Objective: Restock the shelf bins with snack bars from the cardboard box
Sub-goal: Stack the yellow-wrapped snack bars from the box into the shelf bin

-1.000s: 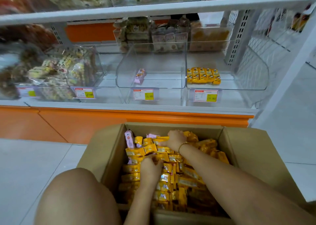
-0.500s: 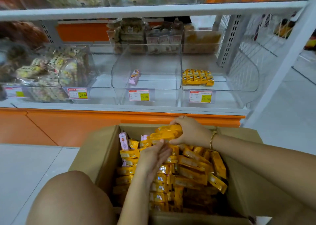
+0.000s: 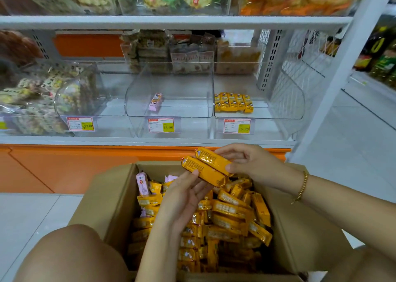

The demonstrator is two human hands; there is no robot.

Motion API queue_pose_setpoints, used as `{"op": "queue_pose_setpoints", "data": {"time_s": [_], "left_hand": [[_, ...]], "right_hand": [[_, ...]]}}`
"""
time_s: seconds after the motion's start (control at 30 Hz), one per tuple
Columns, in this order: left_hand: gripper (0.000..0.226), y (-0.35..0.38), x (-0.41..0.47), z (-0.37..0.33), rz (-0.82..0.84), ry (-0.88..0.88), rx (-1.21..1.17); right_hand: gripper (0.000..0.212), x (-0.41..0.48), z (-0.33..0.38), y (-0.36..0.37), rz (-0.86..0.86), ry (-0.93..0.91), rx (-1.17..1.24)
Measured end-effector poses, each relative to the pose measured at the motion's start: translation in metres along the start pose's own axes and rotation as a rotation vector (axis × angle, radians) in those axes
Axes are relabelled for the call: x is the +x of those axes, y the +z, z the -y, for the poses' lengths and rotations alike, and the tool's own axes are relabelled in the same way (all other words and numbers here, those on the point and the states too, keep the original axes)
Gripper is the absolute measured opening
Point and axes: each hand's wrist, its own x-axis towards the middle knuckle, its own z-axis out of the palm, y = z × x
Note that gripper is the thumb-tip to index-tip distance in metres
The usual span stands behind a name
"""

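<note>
The right hand (image 3: 252, 164) grips two yellow bars (image 3: 205, 168) by their right ends, long axes running leftward above the cardboard box (image 3: 102, 198). The left hand (image 3: 184, 198), fingers straight, touches them. The matching bin (image 3: 278, 102) lies straight ahead.

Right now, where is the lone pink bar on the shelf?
In the head view, the pink bar lies in the middle clear bin, left of the neighbouring bin's yellow bars.

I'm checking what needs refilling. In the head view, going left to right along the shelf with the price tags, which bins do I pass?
First the left bin full of mixed wrapped snacks → middle bin holding one pink bar → right bin holding a short row of yellow bars → wire mesh end panel.
</note>
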Motion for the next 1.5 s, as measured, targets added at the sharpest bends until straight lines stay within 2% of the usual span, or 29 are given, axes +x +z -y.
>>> {"op": "queue_pose_setpoints", "data": {"time_s": [0.23,0.4,0.63,0.73,0.77,0.8,0.87,1.0,1.03,1.07,1.13,1.2,1.27,1.33,1.5], "left_hand": [[0.035,0.014,-0.005,0.002,0.088,0.028,-0.077],[0.035,0.021,-0.002,0.006,0.068,0.097,-0.1],[0.04,0.031,0.008,-0.005,0.068,0.161,-0.059],[0.039,0.039,0.015,-0.011,0.071,0.18,-0.025],[0.036,0.042,0.018,-0.014,0.077,0.187,0.005],[0.032,0.046,0.022,-0.015,0.086,0.193,0.032],[0.028,0.056,0.031,-0.019,0.115,0.197,0.099],[0.028,0.082,0.057,-0.041,0.216,0.19,0.38],[0.029,0.088,0.066,-0.05,0.197,0.207,0.495],[0.031,0.092,0.077,-0.059,0.116,0.257,0.654],[0.042,0.094,0.103,-0.075,-0.145,0.39,1.028],[0.052,0.095,0.125,-0.081,-0.263,0.425,1.232],[0.052,0.097,0.144,-0.075,-0.279,0.375,1.311],[0.041,0.098,0.156,-0.066,-0.258,0.356,1.369],[0.031,0.084,0.164,-0.061,-0.251,0.449,1.328]], "right_hand": [[0.055,0.002,-0.006,-0.002,-0.188,-0.061,0.06],[0.059,0.0,-0.005,-0.003,-0.213,-0.107,0.016],[0.044,0.003,0.0,-0.009,-0.229,-0.091,-0.058],[0.028,0.003,0.007,-0.014,-0.221,-0.12,-0.041],[0.032,0.002,0.01,-0.015,-0.212,-0.119,-0.028],[0.046,0.001,0.012,-0.018,-0.213,-0.12,-0.035],[0.067,0.0,0.016,-0.023,-0.255,-0.124,-0.112],[0.047,0.008,0.026,-0.046,-0.414,-0.147,-0.179],[0.043,0.014,0.027,-0.055,-0.449,-0.135,-0.192],[0.04,0.022,0.028,-0.065,-0.482,-0.114,-0.213],[0.04,0.044,0.024,-0.088,-0.551,-0.066,-0.238],[0.041,0.07,0.016,-0.113,-0.632,0.0,-0.268],[0.041,0.097,0.008,-0.136,-0.689,0.093,-0.326],[0.039,0.121,0.004,-0.153,-0.689,0.2,-0.428],[0.034,0.17,-0.015,-0.167,-0.689,0.373,-0.633]]}}
